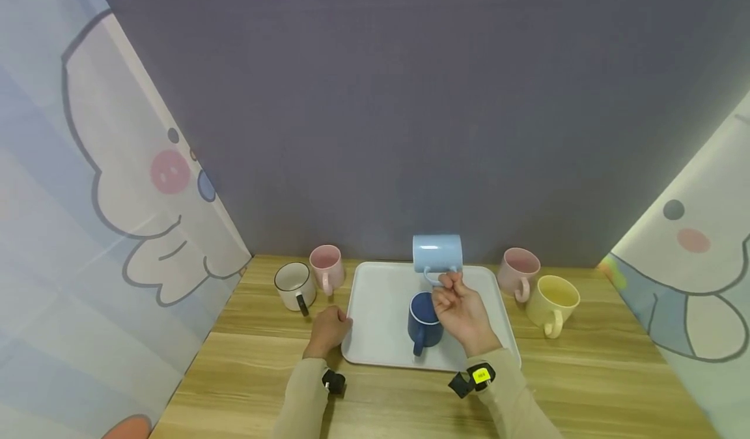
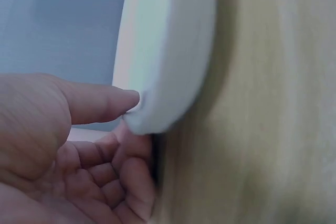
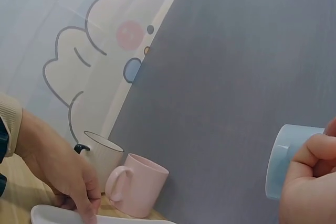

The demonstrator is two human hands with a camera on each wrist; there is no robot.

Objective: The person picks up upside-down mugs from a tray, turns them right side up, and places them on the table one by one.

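Note:
My left hand pinches the left edge of the white tray. In the left wrist view the thumb lies on the rim of the tray, with curled fingers below it. A light blue mug is on its side at the back edge of the tray, its handle toward me. My right hand grips that handle; part of the handle is hidden by the fingers. Close beside the right hand, a dark blue mug stands upright on the tray, handle toward me.
Left of the tray stand a white mug with black rim and handle and a pink mug. On the right are another pink mug and a yellow mug. A grey panel rises behind the wooden table.

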